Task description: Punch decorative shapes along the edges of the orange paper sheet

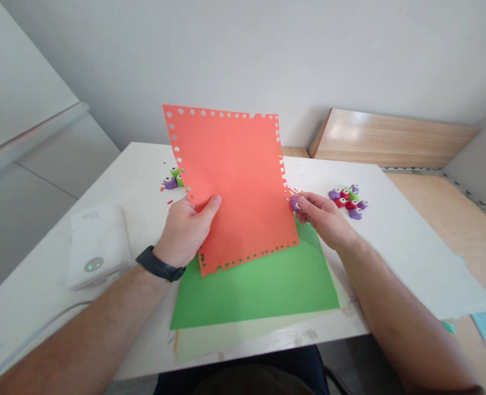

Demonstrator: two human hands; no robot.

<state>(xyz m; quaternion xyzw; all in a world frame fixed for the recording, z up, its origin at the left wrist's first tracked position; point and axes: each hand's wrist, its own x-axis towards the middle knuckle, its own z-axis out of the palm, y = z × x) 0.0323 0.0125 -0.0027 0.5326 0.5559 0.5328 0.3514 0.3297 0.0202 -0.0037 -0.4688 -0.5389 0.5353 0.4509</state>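
Left hand (187,230) clamps the near-left edge of the orange sheet (238,170), raised above the green sheet (263,291). Right hand (320,215) clamps a purple punch (295,204) at the sheet's right edge. More punches (347,202) lie right, on the table (411,263).

No text can be read. A faint mark (90,215) is seen on top of the white plastic box (96,247), but it is too blurred to be made out; the craft punches (347,201) show nothing legible.
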